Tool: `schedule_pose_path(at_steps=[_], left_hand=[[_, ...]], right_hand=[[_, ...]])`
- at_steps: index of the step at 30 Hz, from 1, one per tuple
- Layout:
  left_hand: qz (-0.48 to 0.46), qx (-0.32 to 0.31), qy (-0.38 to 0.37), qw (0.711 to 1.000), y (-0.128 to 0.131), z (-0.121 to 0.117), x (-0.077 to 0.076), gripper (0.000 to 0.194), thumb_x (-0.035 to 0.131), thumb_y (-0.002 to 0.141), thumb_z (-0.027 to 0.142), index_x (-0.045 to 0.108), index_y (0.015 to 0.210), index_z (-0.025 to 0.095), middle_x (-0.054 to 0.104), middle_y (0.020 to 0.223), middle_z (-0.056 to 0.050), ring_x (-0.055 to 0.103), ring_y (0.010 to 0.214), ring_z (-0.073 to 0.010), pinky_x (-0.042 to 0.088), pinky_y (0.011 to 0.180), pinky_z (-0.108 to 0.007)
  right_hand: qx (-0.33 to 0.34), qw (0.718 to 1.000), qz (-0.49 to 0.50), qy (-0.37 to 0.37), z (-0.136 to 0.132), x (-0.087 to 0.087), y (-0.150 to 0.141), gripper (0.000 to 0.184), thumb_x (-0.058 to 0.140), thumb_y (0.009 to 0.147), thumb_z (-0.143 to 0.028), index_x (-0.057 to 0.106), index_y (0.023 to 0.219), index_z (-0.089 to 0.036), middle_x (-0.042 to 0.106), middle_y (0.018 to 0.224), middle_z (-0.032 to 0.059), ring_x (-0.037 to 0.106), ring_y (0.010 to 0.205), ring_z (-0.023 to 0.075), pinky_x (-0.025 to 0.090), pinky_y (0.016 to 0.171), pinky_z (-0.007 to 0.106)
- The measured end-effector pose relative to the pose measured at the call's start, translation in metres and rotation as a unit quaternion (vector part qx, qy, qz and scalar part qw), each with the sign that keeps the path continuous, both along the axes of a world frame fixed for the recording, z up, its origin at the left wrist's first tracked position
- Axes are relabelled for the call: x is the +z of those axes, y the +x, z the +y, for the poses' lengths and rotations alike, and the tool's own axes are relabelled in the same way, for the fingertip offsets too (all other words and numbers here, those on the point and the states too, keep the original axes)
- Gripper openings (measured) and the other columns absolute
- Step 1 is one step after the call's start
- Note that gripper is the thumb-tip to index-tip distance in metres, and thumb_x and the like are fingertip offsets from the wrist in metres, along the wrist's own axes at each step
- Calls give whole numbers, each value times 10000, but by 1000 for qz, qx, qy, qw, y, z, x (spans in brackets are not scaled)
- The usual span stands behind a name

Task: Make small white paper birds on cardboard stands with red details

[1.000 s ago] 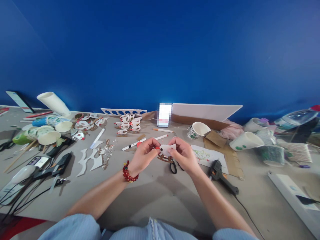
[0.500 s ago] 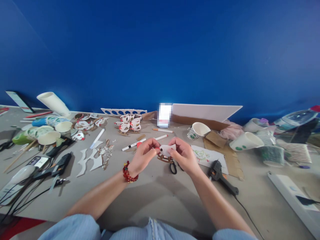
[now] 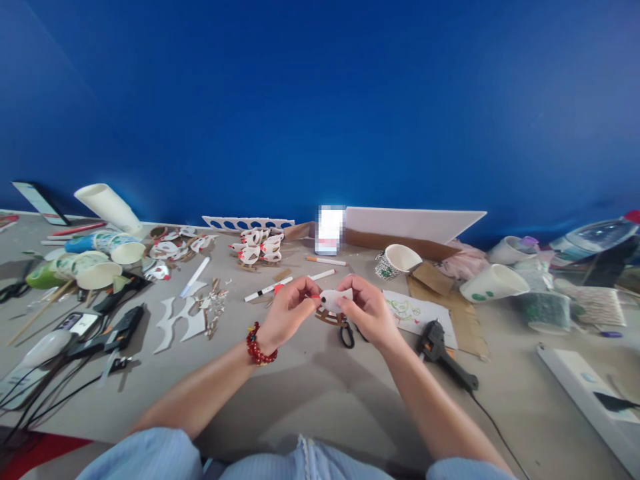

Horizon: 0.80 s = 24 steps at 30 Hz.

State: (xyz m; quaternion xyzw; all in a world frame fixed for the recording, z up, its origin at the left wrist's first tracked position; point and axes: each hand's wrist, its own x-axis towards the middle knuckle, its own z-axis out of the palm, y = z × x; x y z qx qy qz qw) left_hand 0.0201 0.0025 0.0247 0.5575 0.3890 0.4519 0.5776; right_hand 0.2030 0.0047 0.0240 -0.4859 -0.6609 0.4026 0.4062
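Both hands hold a small white chicken figure [image 3: 331, 300] with a black eye and a brown cardboard rocker under it. My left hand [image 3: 289, 313], with a red bead bracelet at the wrist, pinches the red front end at the head. At the tail end, my right hand [image 3: 367, 310] grips the white body between thumb and fingers. Scissors [image 3: 346, 335] lie just below the figure, partly hidden by the right hand. Behind the left hand are a white marker [image 3: 260, 292] and a red piece beside it.
Several similar chicken figures [image 3: 255, 248] stand at the back. White foam offcuts [image 3: 180, 323] lie left. A black glue gun [image 3: 443, 353] with its cord, a drawing [image 3: 415, 312] and a patterned paper cup [image 3: 397, 260] are right. A phone [image 3: 329, 230] leans against the blue wall.
Almost nothing differs. The chicken figure stays between both hands, and the left fingers have shifted very slightly at its head.
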Motion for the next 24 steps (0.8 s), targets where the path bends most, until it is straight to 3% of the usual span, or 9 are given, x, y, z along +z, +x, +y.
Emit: schedule_pose_path(at_steps=[8,14,20,24], left_hand=[[-30,45,52,997,-5,1,2,123,525,840,209,575,945,168,604,972,-52,576,870,-172,450,797,-282],[7,127,132,983,-17,17,-7,128,480,792,125,577,722,170,611,781,-27,556,775,-159,430,748,-271],[1,95,90,991,-23,30,-23,238,403,795,135,508,585,179,573,642,-28,515,652,-151,414,654,-276],[7,86,52,995,-25,31,-39,209,439,858,214,529,674,175,549,651,0,504,632,-131,417,643,-261]], right_hand=[[-12,1000,14,-11,1,-1,0,37,555,806,-241,549,828,-211,465,581,-64,401,522,106,326,517,230],[-22,999,13,-26,1,-1,-2,68,572,796,-268,548,817,-208,481,557,-72,392,491,95,303,495,222],[-6,996,80,-46,4,-3,-3,104,582,807,-296,545,833,-202,573,592,-49,492,512,109,352,503,222],[3,993,109,-51,6,-7,-6,95,580,820,-293,547,835,-206,588,584,-48,527,516,117,395,502,226]])
